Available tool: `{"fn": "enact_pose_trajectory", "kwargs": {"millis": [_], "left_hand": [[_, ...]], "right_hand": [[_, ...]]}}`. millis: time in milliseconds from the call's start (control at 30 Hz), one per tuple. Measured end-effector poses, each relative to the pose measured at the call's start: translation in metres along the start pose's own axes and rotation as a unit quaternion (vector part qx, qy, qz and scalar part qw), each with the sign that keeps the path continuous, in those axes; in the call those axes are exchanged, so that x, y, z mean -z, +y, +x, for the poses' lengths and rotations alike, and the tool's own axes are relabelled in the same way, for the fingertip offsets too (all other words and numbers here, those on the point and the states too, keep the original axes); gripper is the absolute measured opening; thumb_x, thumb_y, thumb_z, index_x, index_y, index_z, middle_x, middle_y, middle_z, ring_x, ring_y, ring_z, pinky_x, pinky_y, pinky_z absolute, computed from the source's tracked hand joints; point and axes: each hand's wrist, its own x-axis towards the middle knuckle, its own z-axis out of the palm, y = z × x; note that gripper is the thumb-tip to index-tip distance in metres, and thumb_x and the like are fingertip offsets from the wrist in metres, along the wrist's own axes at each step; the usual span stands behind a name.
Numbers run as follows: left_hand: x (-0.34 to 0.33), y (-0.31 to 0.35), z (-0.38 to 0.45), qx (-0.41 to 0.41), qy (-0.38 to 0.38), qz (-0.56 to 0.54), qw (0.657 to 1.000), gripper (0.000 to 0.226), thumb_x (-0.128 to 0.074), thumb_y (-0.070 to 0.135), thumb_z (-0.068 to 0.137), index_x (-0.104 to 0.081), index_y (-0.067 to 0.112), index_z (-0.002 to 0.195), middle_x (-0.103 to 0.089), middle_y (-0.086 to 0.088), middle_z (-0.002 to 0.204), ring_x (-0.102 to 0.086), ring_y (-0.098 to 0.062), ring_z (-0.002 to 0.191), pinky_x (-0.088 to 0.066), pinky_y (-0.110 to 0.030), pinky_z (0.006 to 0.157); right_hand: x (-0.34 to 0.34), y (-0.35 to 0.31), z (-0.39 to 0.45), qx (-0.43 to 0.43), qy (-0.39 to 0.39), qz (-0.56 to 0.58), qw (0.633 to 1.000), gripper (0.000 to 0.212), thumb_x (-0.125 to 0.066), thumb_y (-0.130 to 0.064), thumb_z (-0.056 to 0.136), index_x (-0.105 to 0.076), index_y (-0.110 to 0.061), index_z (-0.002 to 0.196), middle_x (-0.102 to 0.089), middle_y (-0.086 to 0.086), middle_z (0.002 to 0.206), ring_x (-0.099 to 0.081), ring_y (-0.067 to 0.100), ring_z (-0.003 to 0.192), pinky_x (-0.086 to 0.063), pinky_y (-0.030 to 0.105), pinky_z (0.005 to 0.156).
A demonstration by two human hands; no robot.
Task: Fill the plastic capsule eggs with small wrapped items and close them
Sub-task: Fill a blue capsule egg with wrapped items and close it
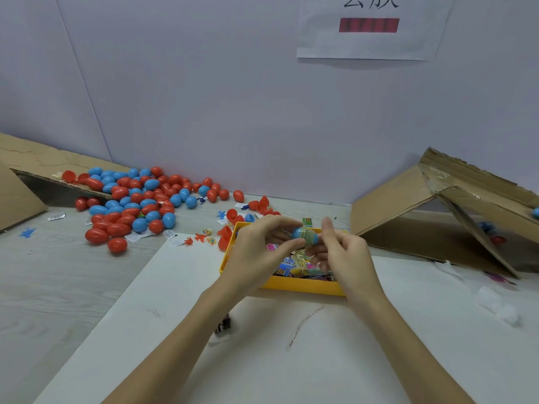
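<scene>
Head view looks down on a counter (58,287) with a white sheet (291,360) spread over its near part. Both hands meet above a yellow tray (303,286) that stands on the sheet. The left hand (256,252) curls its fingers and thumb round a blue capsule egg (300,233), pinching it at the left end. A green-printed wrapped item (309,237) sits at the egg's right end, pressed against it. The right hand (344,255) touches that end with thumb and fingertips, the index finger raised and blurred; whether it grips the wrapper or the egg I cannot tell. The egg is held in the air above the far half of the tray, between the two hands.

Inside the tray lies a heap of small wrapped items (294,266) in yellow, blue and pink print. To the far left, a pile of red and blue eggs (134,199) spreads over the counter and onto a flattened cardboard flap (35,164). Open red egg halves (233,217) lie just behind the tray's left corner, with small plastic figures (200,237) near them. A cardboard box (437,211) lies on its side at the right, against the wall. A paper notice (370,27) hangs on the wall above.
</scene>
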Motion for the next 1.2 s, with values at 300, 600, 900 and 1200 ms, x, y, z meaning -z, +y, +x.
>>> {"fn": "enact_pose_trajectory", "kwargs": {"millis": [300,600,900,1200], "left_hand": [[-0.002,-0.003,0.0,0.078,-0.006,-0.008,0.997,0.033,-0.06,0.035,0.098,-0.069,0.017,0.124,-0.073,0.005,0.1,-0.071,-0.008,0.09,-0.061,-0.035,0.081],[-0.001,-0.005,-0.001,0.042,0.009,-0.005,0.999,0.027,-0.073,0.021,0.092,-0.072,0.013,0.118,-0.075,0.002,0.099,-0.072,-0.011,0.09,-0.061,-0.034,0.083],[0.0,-0.006,-0.002,0.037,-0.077,-0.012,0.996,0.039,-0.07,0.018,0.095,-0.061,0.019,0.133,-0.072,-0.001,0.096,-0.073,-0.014,0.085,-0.061,-0.034,0.081],[0.002,-0.007,-0.002,0.028,-0.072,0.014,0.997,0.027,-0.068,0.013,0.095,-0.066,0.011,0.122,-0.073,0.0,0.095,-0.072,-0.011,0.082,-0.061,-0.035,0.08]], "right_hand": [[-0.002,0.006,0.001,0.053,-0.022,0.034,0.998,0.012,-0.065,-0.014,0.1,-0.074,-0.015,0.108,-0.078,0.006,0.098,-0.076,0.014,0.091,-0.057,0.019,0.066],[-0.002,0.006,0.002,0.028,-0.036,0.041,0.998,0.027,-0.049,-0.03,0.108,-0.072,-0.016,0.111,-0.077,0.005,0.084,-0.073,0.014,0.074,-0.058,0.023,0.06],[-0.001,0.012,0.005,0.028,-0.027,0.041,0.998,0.021,-0.056,-0.02,0.106,-0.073,-0.009,0.111,-0.076,0.009,0.084,-0.07,0.014,0.072,-0.057,0.023,0.062],[-0.002,0.011,0.006,0.008,-0.048,0.031,0.998,0.037,-0.047,-0.034,0.108,-0.074,-0.009,0.103,-0.075,0.014,0.082,-0.067,0.013,0.066,-0.057,0.024,0.063]]}}
